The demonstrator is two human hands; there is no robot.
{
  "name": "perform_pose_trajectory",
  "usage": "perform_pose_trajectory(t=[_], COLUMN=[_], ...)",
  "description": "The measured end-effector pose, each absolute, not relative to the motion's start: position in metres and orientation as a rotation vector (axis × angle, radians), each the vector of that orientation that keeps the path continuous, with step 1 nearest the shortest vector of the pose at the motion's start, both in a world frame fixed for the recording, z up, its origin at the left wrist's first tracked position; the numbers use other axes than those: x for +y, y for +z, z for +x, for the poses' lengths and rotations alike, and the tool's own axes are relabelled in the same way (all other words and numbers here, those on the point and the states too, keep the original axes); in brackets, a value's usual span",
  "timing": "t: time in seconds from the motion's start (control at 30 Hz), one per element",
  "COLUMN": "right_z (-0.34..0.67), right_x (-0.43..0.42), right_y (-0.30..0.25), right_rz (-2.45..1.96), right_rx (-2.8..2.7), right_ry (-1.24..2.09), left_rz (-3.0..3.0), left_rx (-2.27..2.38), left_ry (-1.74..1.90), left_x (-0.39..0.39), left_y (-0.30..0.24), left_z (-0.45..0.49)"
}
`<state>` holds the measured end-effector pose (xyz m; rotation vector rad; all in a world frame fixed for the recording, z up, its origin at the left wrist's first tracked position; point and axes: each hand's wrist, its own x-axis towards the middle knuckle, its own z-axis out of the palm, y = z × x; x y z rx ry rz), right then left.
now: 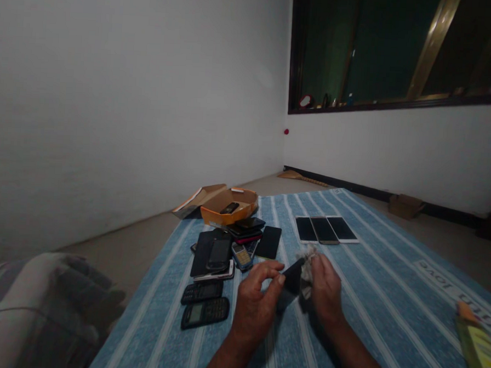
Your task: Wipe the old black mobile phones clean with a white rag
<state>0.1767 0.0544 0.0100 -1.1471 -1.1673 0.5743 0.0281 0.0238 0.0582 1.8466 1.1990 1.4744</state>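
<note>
Head view, left hand [258, 300] pinching phone [292, 278], right hand [326, 290] gripping cloth [307, 271], open orange box [214, 216], handset [230, 208] inside

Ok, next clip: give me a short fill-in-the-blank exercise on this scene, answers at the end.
1. Of the left hand and the right hand, the ____ one holds the crumpled pale wad, the other a dark phone.
2. The row of phones beyond the hands numbers ____.
3. A small phone sits inside the open orange ____.
4. The striped cover is white and ____.
Missing words: right; three; box; blue
</note>
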Motion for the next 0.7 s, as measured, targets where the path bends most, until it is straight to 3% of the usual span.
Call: perform_pose_trajectory(t=[0.3, 0.7], right_z=[0.172, 0.174], right_x=[0.047, 0.042], right_y=[0.026, 0.033], right_rz=[-0.972, -0.917], right_rx=[-1.74, -1.844], right_ry=[-0.254, -0.173], left_rz=[1.9, 1.887], left_rx=[1.171, 1.159], left_ry=[1.515, 1.505], left_x=[0.021, 0.021], left_y=[0.058, 0.057], left_z=[0.03, 0.032])
